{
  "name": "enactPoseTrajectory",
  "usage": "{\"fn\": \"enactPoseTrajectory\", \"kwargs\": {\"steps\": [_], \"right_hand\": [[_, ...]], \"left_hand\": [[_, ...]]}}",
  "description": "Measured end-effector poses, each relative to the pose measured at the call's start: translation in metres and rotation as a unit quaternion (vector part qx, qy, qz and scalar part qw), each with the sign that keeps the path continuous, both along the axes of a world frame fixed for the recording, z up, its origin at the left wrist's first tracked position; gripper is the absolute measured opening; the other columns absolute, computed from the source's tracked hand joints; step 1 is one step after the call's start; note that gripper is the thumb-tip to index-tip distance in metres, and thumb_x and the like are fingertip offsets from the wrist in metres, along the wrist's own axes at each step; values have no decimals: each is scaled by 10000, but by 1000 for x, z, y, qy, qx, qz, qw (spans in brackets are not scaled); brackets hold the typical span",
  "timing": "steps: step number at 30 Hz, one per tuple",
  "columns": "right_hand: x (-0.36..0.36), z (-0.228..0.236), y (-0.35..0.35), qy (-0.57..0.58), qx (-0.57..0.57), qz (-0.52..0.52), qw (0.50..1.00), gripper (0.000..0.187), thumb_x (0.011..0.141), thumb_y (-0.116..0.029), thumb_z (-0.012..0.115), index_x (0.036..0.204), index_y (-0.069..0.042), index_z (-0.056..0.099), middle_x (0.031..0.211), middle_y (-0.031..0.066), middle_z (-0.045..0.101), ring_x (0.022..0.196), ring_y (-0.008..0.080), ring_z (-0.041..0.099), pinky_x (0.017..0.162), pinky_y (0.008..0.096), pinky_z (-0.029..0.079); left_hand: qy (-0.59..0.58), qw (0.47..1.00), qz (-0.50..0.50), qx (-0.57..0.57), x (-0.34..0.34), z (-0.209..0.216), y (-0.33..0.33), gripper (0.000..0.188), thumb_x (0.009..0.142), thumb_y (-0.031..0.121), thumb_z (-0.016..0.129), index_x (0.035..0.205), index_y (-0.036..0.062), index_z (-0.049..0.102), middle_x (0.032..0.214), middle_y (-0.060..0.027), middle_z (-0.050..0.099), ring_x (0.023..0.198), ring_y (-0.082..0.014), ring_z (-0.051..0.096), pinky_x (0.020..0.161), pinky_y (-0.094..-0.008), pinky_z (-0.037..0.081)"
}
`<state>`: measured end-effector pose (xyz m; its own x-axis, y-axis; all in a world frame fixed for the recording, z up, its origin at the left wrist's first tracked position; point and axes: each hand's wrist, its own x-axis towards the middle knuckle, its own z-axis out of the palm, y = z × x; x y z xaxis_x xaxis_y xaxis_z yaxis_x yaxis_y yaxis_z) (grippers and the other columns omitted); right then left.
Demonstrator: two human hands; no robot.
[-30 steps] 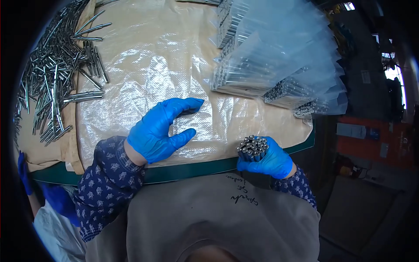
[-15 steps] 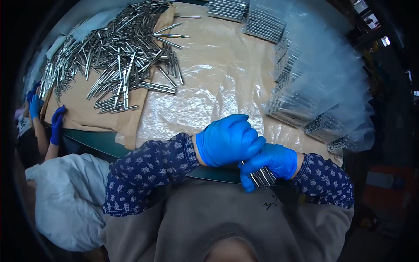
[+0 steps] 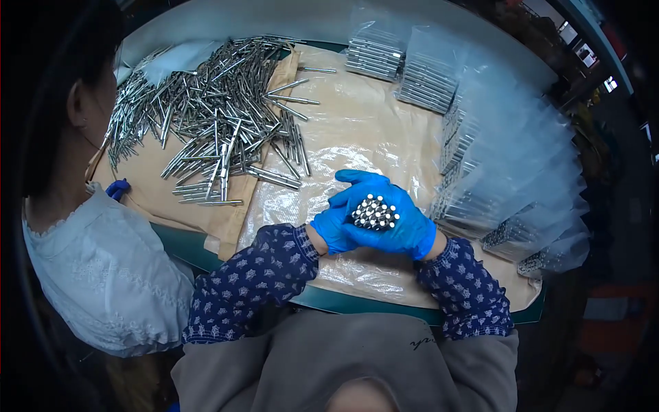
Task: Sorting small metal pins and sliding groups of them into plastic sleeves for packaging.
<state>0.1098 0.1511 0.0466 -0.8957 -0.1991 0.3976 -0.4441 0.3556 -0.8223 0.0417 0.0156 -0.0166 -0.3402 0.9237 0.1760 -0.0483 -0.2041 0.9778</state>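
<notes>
A tight bundle of slim metal rods stands between my gloved hands over the near part of the plastic-covered table, its round, bright ends facing up. My right hand in a blue glove is closed round the bundle from the right. From the left, my left hand, gloved the same, presses against it, its fingers partly hidden behind the rods and the other hand. A big loose pile of similar metal rods lies to the far left, some pointing toward the middle.
Clear plastic bags packed with rods line the back and right of the table. Brown sheeting lies under the pile. At the left a co-worker in a white top leans in, a dark blue glove showing at the table edge.
Both hands have moved forward over the table, and the bundle has turned so its ends face up. My left hand has dropped from above to beside it. The co-worker has leaned into view.
</notes>
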Motion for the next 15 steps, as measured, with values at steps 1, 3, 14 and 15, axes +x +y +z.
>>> {"fn": "enactPoseTrajectory", "kwargs": {"steps": [1,3,14,15], "right_hand": [[-1,-5,3,-2,-2,1,1000,471,659,-202,767,1087,-111,593,1149,71,571,1221,308,428,1007,408,351],[-5,-14,11,37,15,19,999,392,671,-214,756,1025,-111,623,1121,38,593,1229,307,419,1007,412,351],[-6,-21,8,4,-56,-51,997,499,658,-259,791,1092,-108,597,1148,86,583,1134,272,500,969,380,398],[-6,-22,5,1,-96,-50,994,500,654,-257,795,1087,-106,595,1137,90,587,1090,263,535,944,369,422]], "left_hand": [[125,992,26,2,-6,-5,0,530,740,110,700,1224,86,486,1209,-97,525,1117,-232,521,923,-347,447],[249,967,53,3,-11,-7,3,557,734,112,700,1241,92,469,1205,-100,527,1120,-244,519,927,-355,446],[224,974,17,13,-7,-1,3,602,717,73,707,1258,103,445,1260,-91,498,1120,-217,515,933,-342,437],[223,975,18,11,-5,-5,1,602,717,73,707,1258,103,445,1260,-91,498,1120,-217,515,933,-342,437]]}}
